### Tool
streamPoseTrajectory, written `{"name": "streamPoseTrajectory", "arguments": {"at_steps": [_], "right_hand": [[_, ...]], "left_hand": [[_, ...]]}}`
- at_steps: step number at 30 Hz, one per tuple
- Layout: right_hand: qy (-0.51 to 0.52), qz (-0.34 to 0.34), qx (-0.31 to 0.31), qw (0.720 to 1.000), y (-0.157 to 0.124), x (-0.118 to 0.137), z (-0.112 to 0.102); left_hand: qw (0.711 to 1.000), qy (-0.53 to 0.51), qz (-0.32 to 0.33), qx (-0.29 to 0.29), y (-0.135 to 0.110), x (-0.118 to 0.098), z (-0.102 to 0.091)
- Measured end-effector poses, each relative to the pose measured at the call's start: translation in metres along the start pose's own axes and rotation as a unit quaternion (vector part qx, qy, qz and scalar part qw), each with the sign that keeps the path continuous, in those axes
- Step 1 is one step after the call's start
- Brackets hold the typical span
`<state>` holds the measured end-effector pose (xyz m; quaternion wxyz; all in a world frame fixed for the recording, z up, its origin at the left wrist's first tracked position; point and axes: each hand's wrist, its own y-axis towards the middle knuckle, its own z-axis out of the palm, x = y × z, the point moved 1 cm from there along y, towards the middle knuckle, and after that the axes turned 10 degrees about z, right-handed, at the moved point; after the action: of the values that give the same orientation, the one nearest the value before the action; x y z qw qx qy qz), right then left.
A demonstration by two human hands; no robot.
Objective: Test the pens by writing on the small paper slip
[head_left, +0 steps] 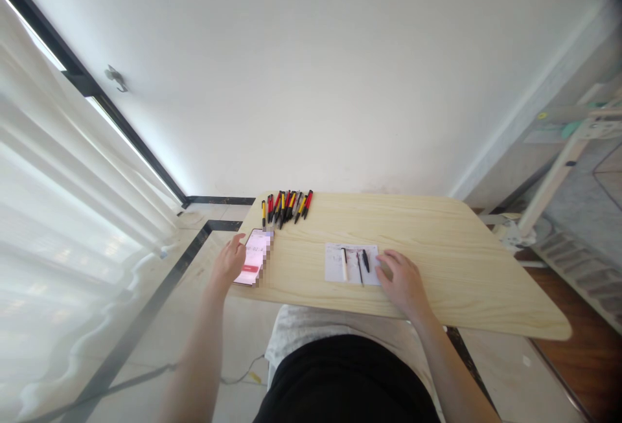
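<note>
As two bare hands rest over a pale wood-grain table (466,261), the surface stretches from the right hand (403,280) toward a rounded right end, with a further open strip along the far edge, beside a plain white wall (311,73). The near edge runs just before the person's black top (345,384) and light-coloured legwear (291,332).

At the table's left edge lies a lit smartphone with a red on-screen button (250,269), close to the near corner, partly pixelated. Beyond it, by the far left corner, a loose cluster of red, yellow and black pens (282,206) crowds that side. Sheer white curtains (48,216) hang at left; a white metal frame (549,183) stands off to the right.

Near the middle, a marked white paper sheet (333,271) carries three separate pieces: a slim white tube (345,264), a thin dark rod (360,269) and a short black tapered piece (366,261). All three point away from the person, their long axes roughly parallel, the rod leaning slightly left at its far end.

The right thumb and fingers sit apart at the sheet's right edge. The left hand (229,261), fingers loosely spread, reaches the phone's left side; whether it touches, one cannot tell.
</note>
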<state>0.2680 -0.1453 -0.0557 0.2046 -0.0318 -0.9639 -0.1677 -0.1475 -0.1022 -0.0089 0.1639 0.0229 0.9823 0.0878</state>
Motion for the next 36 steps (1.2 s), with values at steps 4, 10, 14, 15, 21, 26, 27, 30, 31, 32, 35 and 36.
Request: {"name": "streamPoseTrajectory", "arguments": {"at_steps": [4, 10, 14, 15, 21, 26, 27, 30, 31, 32, 35, 36], "right_hand": [[-0.002, 0.001, -0.002, 1.000, 0.000, -0.001, 0.001], [-0.004, -0.001, 0.001, 1.000, 0.001, -0.002, 0.002], [-0.004, -0.004, 0.000, 1.000, 0.000, -0.001, 0.001], [-0.004, -0.005, -0.001, 1.000, 0.000, -0.001, 0.001], [-0.006, -0.005, 0.000, 1.000, 0.000, -0.002, 0.001], [-0.003, -0.006, -0.003, 1.000, 0.000, -0.002, 0.001], [-0.003, -0.006, -0.002, 1.000, 0.000, -0.001, 0.001], [-0.002, -0.006, 0.000, 1.000, 0.001, -0.001, 0.001], [-0.002, -0.005, 0.000, 1.000, 0.001, -0.001, 0.000], [-0.002, -0.005, -0.001, 1.000, 0.001, -0.001, 0.000], [-0.002, -0.004, -0.002, 1.000, 0.001, -0.001, 0.001], [-0.002, -0.004, -0.002, 1.000, 0.001, -0.001, 0.001]], "left_hand": [[0.998, -0.025, -0.049, 0.011, -0.005, 0.002, 0.000], [0.998, -0.048, -0.047, 0.006, -0.011, 0.004, 0.000], [0.997, -0.061, -0.041, 0.007, -0.013, 0.006, -0.001], [0.997, -0.066, -0.036, 0.010, -0.014, 0.006, -0.001], [0.996, -0.081, -0.037, 0.006, -0.015, 0.011, 0.003], [0.996, -0.073, -0.043, 0.007, -0.016, 0.012, 0.006], [0.997, -0.071, -0.037, 0.005, -0.016, 0.012, 0.007], [0.998, -0.066, -0.020, -0.004, -0.016, 0.012, 0.007], [0.998, -0.065, -0.017, -0.005, -0.016, 0.012, 0.007], [0.998, -0.062, -0.016, -0.006, -0.016, 0.013, 0.007], [0.999, -0.053, -0.012, 0.001, -0.017, 0.011, 0.007], [0.999, -0.048, -0.011, 0.004, -0.018, 0.010, 0.006]]}}
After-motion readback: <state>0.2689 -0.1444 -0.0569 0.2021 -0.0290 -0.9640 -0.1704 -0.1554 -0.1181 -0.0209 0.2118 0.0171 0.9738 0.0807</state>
